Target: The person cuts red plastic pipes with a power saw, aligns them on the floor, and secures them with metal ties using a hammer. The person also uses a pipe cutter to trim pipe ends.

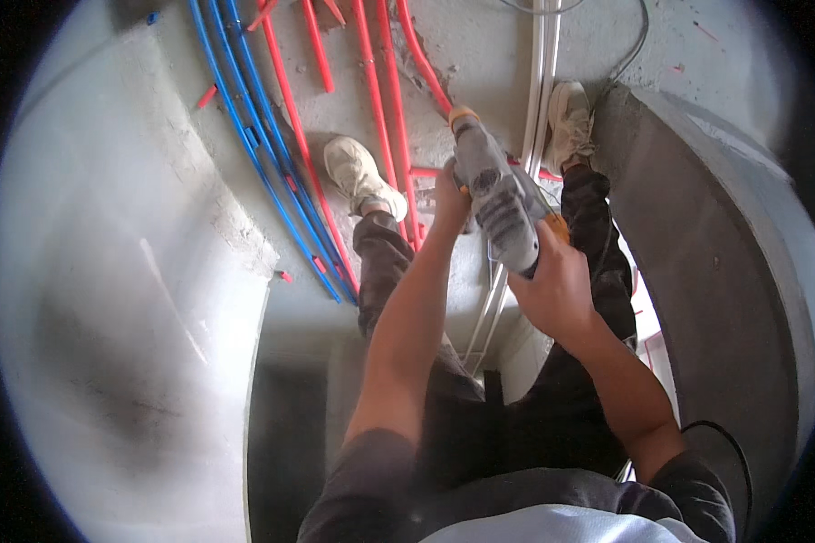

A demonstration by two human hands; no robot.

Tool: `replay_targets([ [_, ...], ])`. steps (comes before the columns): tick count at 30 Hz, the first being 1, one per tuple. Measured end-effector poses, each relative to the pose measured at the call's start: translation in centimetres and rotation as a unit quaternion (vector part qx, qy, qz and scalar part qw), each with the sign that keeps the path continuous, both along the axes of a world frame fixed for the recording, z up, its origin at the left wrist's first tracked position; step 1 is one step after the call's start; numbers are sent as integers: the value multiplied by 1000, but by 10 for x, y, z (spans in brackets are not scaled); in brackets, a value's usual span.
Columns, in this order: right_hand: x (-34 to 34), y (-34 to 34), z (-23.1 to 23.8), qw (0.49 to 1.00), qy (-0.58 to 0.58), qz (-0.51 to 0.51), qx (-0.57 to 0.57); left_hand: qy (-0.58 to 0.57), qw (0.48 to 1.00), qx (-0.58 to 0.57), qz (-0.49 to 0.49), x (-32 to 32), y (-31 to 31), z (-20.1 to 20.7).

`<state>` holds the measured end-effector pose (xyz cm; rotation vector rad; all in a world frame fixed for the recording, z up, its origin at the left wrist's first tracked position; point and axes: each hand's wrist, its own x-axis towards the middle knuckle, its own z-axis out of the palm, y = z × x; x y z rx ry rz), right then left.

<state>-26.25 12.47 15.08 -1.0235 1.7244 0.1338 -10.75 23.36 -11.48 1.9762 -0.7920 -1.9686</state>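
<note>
A dusty grey hammer drill (498, 204) with yellow-orange parts is held between my two hands, its front end pointing away from me toward the floor. My left hand (453, 192) is closed at the left side of its front part; most of those fingers are hidden behind the tool. My right hand (557, 281) wraps round the rear handle. Just beyond the yellow collar (463, 114) at the front, a red pipe (424, 63) runs along the floor; I cannot tell whether the tool's tip touches anything.
Several red pipes (371, 81) and blue pipes (244, 127) run along the concrete floor at left. White pipes (541, 81) lie right of the tool. My shoes (358, 172) stand either side of it. Walls rise at left (109, 299) and right (715, 244). A black cable (733, 443) hangs at lower right.
</note>
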Motion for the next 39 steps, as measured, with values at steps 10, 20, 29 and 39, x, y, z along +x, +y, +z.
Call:
replay_targets([
  [10, 111, -15, 85, 994, 32, 102, -28, -39, 970, -139, -195, 112, -68, 87],
  [20, 183, 25, 133, 993, 2, -117, 10, 194, 977, -60, -62, 207, -91, 187],
  [29, 189, 112, 135, 974, -35, -222, -23, 206, 942, 13, -265, 246, -89, 190],
  [39, 151, 215, 146, 899, -80, -415, -115, 162, 892, -18, -421, 167, -60, 233],
])
